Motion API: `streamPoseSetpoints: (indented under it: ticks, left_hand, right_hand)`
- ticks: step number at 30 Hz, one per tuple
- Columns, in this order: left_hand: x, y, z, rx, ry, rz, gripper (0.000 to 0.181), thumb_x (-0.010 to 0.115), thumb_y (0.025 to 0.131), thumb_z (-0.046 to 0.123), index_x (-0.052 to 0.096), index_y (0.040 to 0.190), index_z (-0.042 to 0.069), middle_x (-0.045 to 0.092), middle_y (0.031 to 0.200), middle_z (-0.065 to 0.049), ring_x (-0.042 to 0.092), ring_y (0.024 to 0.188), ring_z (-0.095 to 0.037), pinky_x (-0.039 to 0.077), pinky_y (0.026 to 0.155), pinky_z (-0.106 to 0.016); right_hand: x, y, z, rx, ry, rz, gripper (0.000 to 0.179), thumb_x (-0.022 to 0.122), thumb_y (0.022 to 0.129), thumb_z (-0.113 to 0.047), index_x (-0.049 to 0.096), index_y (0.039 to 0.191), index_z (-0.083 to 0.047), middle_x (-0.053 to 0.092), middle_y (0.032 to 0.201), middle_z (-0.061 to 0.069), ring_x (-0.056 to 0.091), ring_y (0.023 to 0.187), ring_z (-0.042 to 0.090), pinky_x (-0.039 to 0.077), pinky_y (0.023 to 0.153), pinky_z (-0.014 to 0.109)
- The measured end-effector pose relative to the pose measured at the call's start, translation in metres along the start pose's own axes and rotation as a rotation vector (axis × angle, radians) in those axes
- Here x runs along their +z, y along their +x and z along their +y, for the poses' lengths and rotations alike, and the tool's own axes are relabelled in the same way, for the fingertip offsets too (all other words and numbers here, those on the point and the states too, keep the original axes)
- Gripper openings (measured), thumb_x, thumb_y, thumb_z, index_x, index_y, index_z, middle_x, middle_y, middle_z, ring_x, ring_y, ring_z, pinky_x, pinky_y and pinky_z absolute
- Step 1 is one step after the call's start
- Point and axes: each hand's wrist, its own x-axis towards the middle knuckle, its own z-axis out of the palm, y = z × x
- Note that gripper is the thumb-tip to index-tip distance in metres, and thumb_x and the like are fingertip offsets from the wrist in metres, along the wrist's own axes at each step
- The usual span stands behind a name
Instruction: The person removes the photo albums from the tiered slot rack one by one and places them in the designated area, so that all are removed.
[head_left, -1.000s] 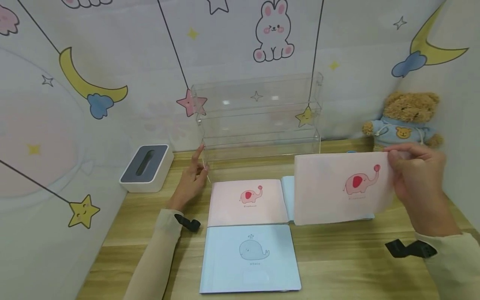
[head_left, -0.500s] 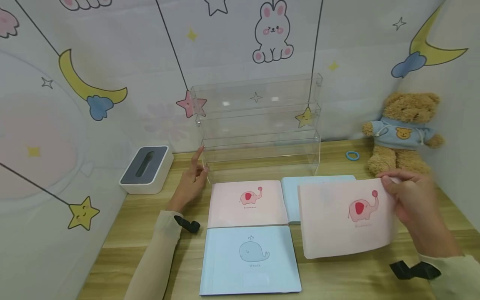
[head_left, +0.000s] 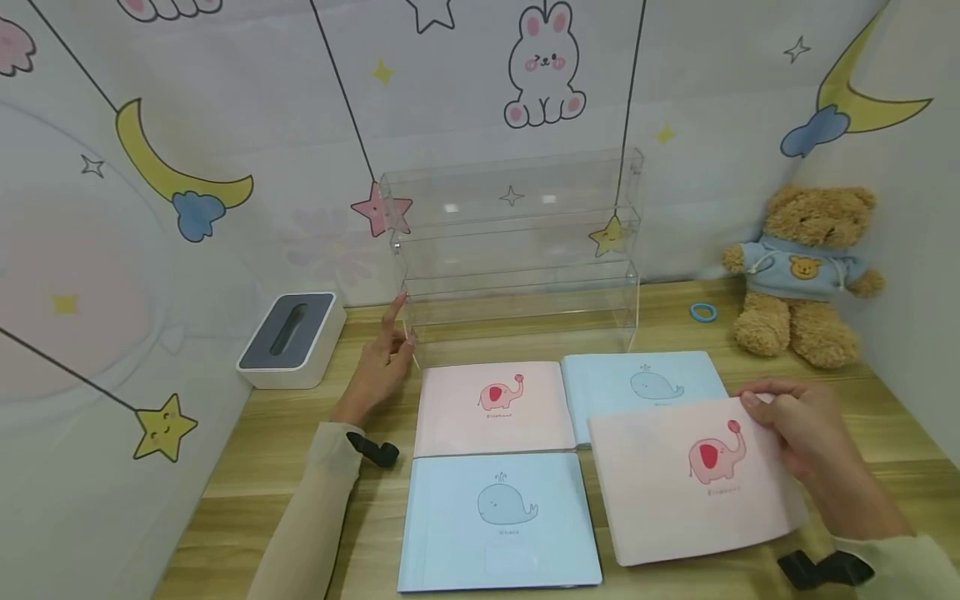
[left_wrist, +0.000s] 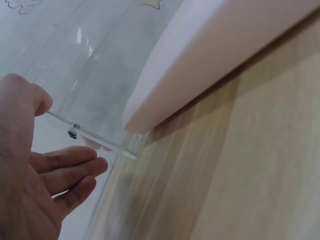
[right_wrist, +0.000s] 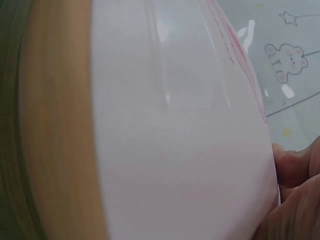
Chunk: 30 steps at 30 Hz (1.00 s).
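My right hand [head_left: 806, 446] pinches the upper right corner of a pink picture book [head_left: 660, 500] with an elephant on its cover. It is held tilted at the right front, overlapping the lower edge of a blue whale book [head_left: 600, 392]. In the right wrist view, thumb and fingers meet at the bowed pink book's [right_wrist: 190, 150] edge. My left hand [head_left: 382, 362] holds the left side edge of a clear acrylic tiered rack [head_left: 517, 292]. The left wrist view has the thumb on one side of that panel, several fingers [left_wrist: 70, 172] lying loose on the other.
Another pink elephant book [head_left: 457, 408] lies before the rack, with a second blue whale book [head_left: 442, 533] nearer the front. At back left stands a white box [head_left: 296, 375] with a dark slotted top. A teddy bear [head_left: 806, 267] and a blue ring [head_left: 703, 312] are at back right.
My right hand has brought the pink book down toward the front right, uncovering more of the blue whale book and the ring behind it. The left hand stays on the rack.
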Motion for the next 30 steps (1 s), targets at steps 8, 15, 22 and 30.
streamPoseSetpoints:
  ticks: [8, 15, 22, 30]
  left_hand:
    - [-0.001, 0.000, 0.000, 0.001, -0.002, 0.008, 0.074, 0.051, 0.113, 0.026, 0.009, 0.171, 0.046, 0.074, 0.108, -0.019, 0.075, 0.106, -0.039, 0.057, 0.102, -0.063]
    - [0.000, 0.000, -0.001, 0.015, 0.001, 0.015, 0.074, 0.051, 0.113, 0.028, 0.008, 0.171, 0.045, 0.074, 0.108, -0.019, 0.075, 0.104, -0.038, 0.058, 0.100, -0.062]
    - [0.002, -0.001, -0.002, 0.007, 0.002, 0.011, 0.074, 0.051, 0.113, 0.030, 0.008, 0.171, 0.045, 0.073, 0.109, -0.020, 0.075, 0.106, -0.039, 0.057, 0.101, -0.063]
    - [0.001, 0.000, -0.002, 0.001, 0.003, 0.011, 0.074, 0.050, 0.113, 0.030, 0.008, 0.171, 0.046, 0.074, 0.111, -0.021, 0.075, 0.107, -0.039, 0.057, 0.103, -0.063]
  right_hand:
    - [-0.002, 0.002, 0.014, 0.067, -0.063, -0.042, 0.042, 0.056, 0.106, -0.007, 0.081, 0.085, -0.034, 0.071, 0.080, -0.022, 0.071, 0.073, 0.008, 0.062, 0.067, 0.031]
    - [0.005, 0.007, 0.022, 0.098, -0.082, -0.031, 0.038, 0.057, 0.104, -0.006, 0.082, 0.085, -0.028, 0.072, 0.078, -0.016, 0.071, 0.070, 0.010, 0.062, 0.064, 0.033]
    - [0.009, 0.010, 0.031, 0.101, -0.135, -0.011, 0.026, 0.062, 0.101, -0.005, 0.085, 0.097, -0.013, 0.072, 0.079, -0.013, 0.068, 0.071, 0.008, 0.059, 0.064, 0.031]
    - [0.011, 0.004, 0.041, 0.081, -0.173, 0.009, 0.015, 0.069, 0.101, -0.014, 0.084, 0.098, -0.017, 0.075, 0.103, 0.007, 0.066, 0.073, 0.007, 0.059, 0.066, 0.030]
